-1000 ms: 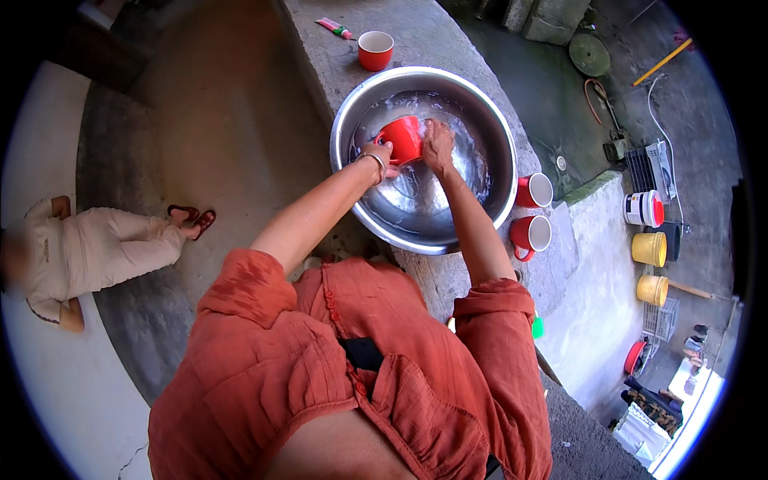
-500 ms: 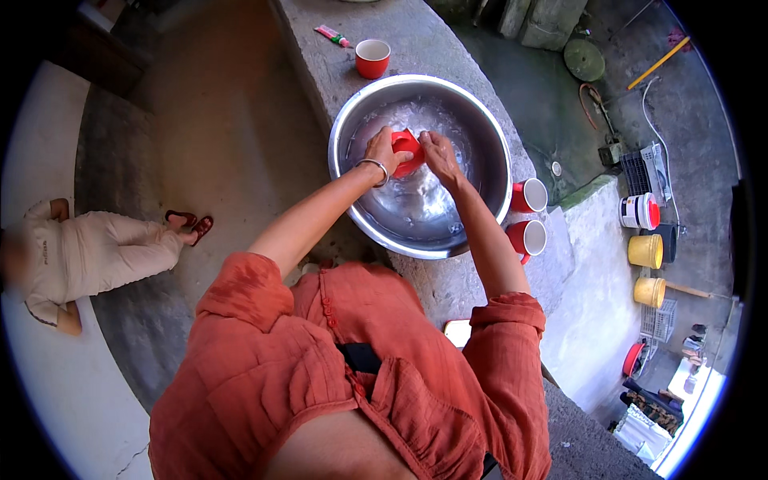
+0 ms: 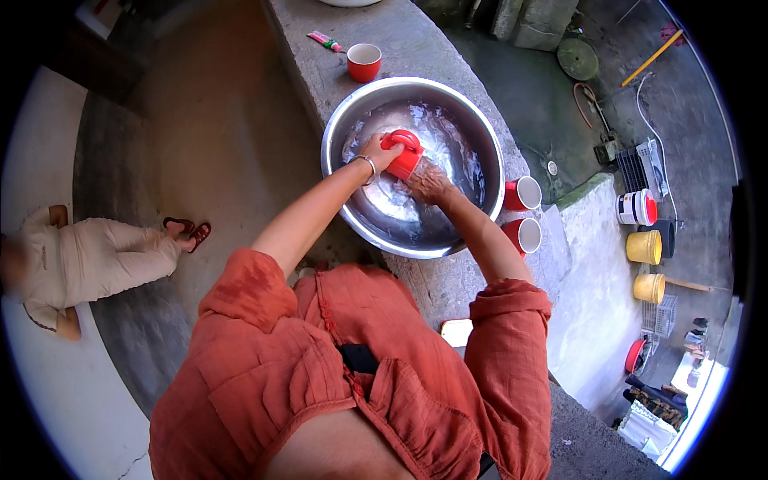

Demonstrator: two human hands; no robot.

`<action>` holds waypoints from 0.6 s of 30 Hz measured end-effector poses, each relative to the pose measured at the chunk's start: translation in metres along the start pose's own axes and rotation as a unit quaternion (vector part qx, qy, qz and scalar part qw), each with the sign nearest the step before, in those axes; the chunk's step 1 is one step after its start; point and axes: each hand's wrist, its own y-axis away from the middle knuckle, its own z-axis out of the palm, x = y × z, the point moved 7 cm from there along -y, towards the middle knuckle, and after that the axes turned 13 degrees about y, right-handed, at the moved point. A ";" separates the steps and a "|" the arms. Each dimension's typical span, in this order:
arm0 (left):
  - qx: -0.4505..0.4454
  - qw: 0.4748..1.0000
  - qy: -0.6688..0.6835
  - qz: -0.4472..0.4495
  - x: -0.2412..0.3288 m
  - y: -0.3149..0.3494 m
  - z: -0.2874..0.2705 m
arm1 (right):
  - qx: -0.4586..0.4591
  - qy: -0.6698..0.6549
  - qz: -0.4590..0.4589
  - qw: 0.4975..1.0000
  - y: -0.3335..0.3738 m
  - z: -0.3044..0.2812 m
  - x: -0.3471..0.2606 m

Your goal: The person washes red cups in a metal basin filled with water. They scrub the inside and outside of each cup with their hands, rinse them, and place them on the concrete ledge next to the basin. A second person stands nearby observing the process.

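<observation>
Inside a wide steel basin (image 3: 472,140) holding water, my left hand (image 3: 379,154) is closed on a red mug (image 3: 406,163). The mug is tipped, with its handle upward and its mouth toward my right hand (image 3: 430,184). Water runs over my right hand, which is low in the basin beside the mug's mouth. Its fingertips are hidden by the water and the mug. Two more red mugs with white insides, an upper one (image 3: 512,195) and a lower one (image 3: 514,232), lie beside the basin's right rim.
The basin rests on a concrete ledge (image 3: 416,44). Beyond it stand another red mug (image 3: 364,70) and a small tube (image 3: 324,41). A phone-like object (image 3: 457,331) lies near my right elbow. Several buckets, including a yellow bucket (image 3: 644,248), are at far right. Another person (image 3: 96,252) is at left.
The mug has turned so its handle is up and its mouth points downward to the right. My right hand has moved lower, off the mug's far side, and water now pours over it.
</observation>
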 end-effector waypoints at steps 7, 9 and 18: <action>-0.020 0.874 0.425 -0.234 -0.017 0.009 -0.007 | 0.087 -0.449 0.234 0.858 -0.023 -0.020 -0.007; -0.111 0.856 0.451 -0.226 0.016 0.026 0.001 | 0.207 -0.616 0.264 0.713 -0.027 -0.052 -0.024; -0.203 0.852 0.424 -0.232 0.059 0.045 -0.011 | 0.274 -0.007 -0.089 0.958 -0.007 -0.101 -0.060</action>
